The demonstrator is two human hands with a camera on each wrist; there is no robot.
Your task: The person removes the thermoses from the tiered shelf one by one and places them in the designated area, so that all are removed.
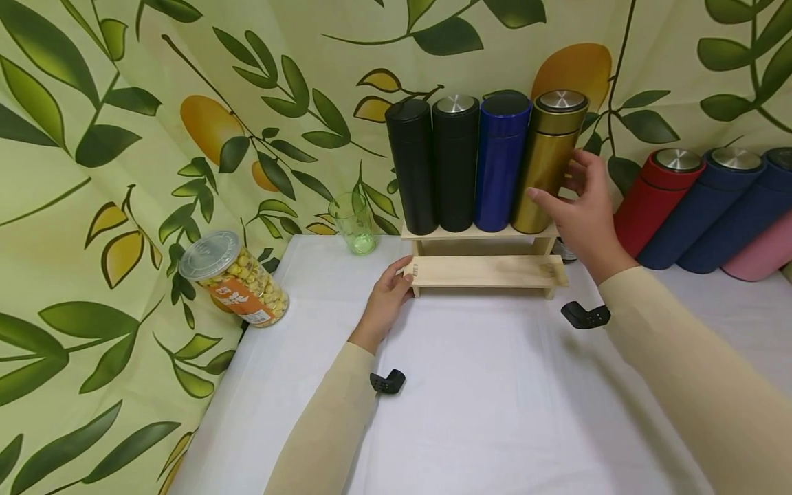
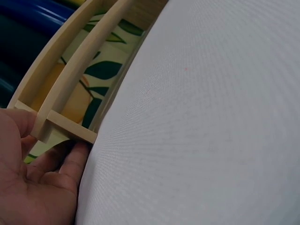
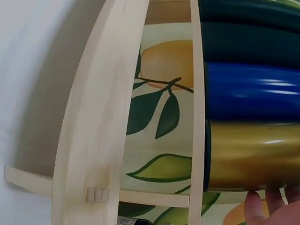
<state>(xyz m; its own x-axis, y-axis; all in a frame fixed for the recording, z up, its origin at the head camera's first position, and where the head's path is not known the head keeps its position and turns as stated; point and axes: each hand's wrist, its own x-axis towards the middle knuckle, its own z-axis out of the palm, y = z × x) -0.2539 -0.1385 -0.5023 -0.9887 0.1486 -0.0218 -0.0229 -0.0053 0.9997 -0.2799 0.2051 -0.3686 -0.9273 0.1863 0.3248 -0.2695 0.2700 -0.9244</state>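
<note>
A two-step wooden rack (image 1: pixel 489 271) stands against the curtain. Along its upper step are two black thermos bottles (image 1: pixel 413 172), a blue thermos bottle (image 1: pixel 500 168) and a gold thermos bottle (image 1: pixel 544 175), all upright. My left hand (image 1: pixel 385 302) grips the rack's left end; in the left wrist view its thumb lies by the step's edge, with curled fingers below. At the gold bottle's right side is my right hand (image 1: pixel 584 213). Its fingertips touch that side, as the right wrist view shows, while the thumb reaches across in front, apart from the fingers.
Red (image 1: pixel 657 199), blue (image 1: pixel 699 206) and pink (image 1: pixel 764 247) bottles lean at the right. A green-tinted glass (image 1: pixel 355 227) stands left of the rack. Farther left is a lidded jar of popcorn-like snack (image 1: pixel 241 282). A dark object (image 1: pixel 564 251) sits behind the rack's right end.
</note>
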